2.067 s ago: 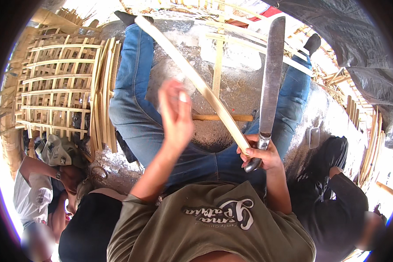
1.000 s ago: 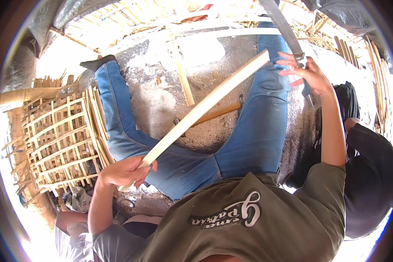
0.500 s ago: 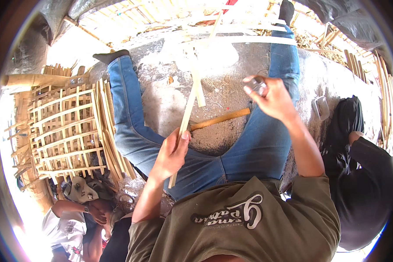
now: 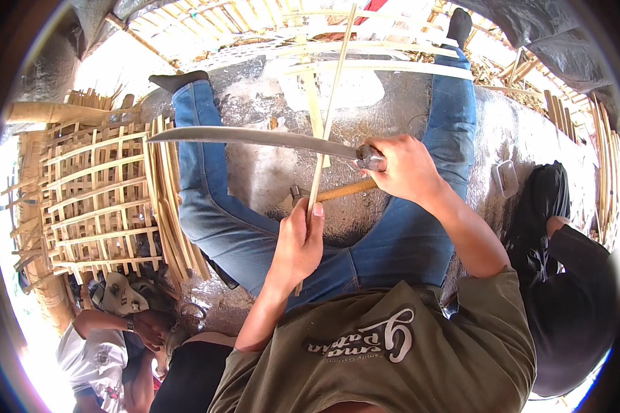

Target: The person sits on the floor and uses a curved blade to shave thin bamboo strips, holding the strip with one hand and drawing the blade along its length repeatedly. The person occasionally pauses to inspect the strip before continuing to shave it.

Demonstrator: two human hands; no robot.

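My left hand [image 4: 300, 244] is closed around a long, thin bamboo strip [image 4: 334, 96], which slants up and away from my lap. In my right hand [image 4: 408, 168] is the handle of a machete [image 4: 255, 136]. Its long, slightly curved blade points left and crosses the strip above my left hand; whether the edge touches it I cannot tell. On the ground between my legs lies a wooden-handled tool [image 4: 351, 189] with a dark metal head, probably a hammer, partly covered by my hands. Beyond it, another pale strip [image 4: 313, 103] lies under several crosswise strips [image 4: 386, 65].
To the left stand a woven bamboo lattice [image 4: 103, 199] and a bundle of strips [image 4: 169, 206]. One person [image 4: 103, 358] sits at lower left, another in dark clothes [image 4: 572, 310] close on my right. A clear plastic container [image 4: 507, 179] lies beyond my right leg.
The machete has swung into clear view, its blade now lying across the strip. My right hand came slightly nearer and left; my left hand shifted right, turning the strip narrow side up.
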